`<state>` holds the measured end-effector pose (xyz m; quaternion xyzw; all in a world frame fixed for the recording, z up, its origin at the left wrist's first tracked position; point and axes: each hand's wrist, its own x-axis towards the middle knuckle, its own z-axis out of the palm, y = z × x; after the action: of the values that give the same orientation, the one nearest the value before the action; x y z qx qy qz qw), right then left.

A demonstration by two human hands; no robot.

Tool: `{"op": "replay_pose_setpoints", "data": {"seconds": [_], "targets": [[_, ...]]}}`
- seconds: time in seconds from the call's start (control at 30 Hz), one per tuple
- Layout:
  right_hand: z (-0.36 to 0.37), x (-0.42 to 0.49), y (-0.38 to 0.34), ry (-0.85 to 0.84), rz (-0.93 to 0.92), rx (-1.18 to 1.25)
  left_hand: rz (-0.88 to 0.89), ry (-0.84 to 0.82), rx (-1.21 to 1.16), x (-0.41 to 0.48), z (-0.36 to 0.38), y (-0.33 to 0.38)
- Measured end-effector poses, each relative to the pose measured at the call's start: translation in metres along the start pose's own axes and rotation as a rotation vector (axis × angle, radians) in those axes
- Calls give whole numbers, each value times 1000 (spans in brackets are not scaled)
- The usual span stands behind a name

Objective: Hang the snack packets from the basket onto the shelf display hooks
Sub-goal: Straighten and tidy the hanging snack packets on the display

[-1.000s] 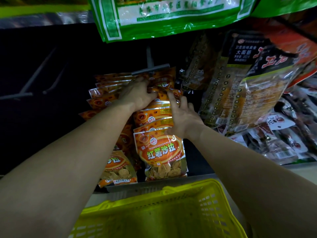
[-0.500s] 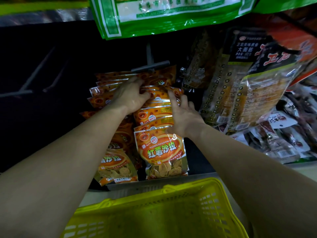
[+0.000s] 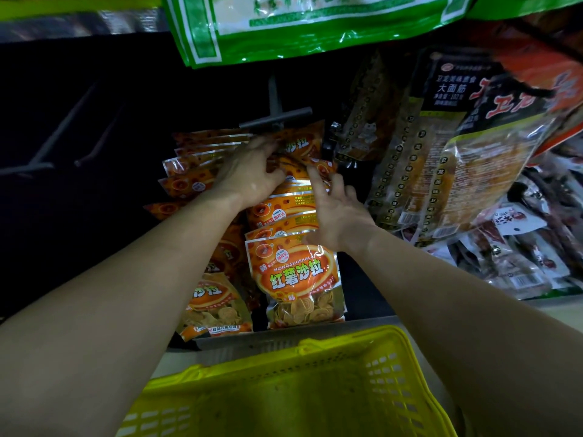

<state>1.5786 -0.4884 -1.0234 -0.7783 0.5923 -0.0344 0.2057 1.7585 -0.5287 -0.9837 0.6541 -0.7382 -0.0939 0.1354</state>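
Snack packets (image 3: 293,272) are gripped below a hook (image 3: 276,121). Larger packets (image 3: 441,159) are hung right of the grip, the basket (image 3: 284,389) nearer.

The snack packets (image 3: 296,275) are orange with silver edges, a red oval and pale letters. The basket (image 3: 284,389) is bright yellow, with a pattern of small holes in its wall. At the shelf's top edge, the large bag (image 3: 299,23) is green and white. The hook (image 3: 276,118) is grey.
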Motion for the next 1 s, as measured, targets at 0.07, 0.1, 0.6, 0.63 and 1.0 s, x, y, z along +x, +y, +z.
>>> {"op": "replay_pose_setpoints", "data": {"seconds": [0.07, 0.1, 0.6, 0.63, 1.0], "targets": [[0, 0, 0, 1, -1, -1, -24, 2, -18, 0, 1, -1], [1, 0, 0, 0, -1, -2, -37, 11, -42, 0, 1, -1], [-4, -39, -17, 143, -43, 7, 25, -10, 49, -80, -33, 17], [-5, -48, -17, 143, -43, 3, 33, -19, 45, -90, -35, 19], [10, -134, 1, 15, -83, -90, 25, -72, 41, -187, -15, 29]]}}
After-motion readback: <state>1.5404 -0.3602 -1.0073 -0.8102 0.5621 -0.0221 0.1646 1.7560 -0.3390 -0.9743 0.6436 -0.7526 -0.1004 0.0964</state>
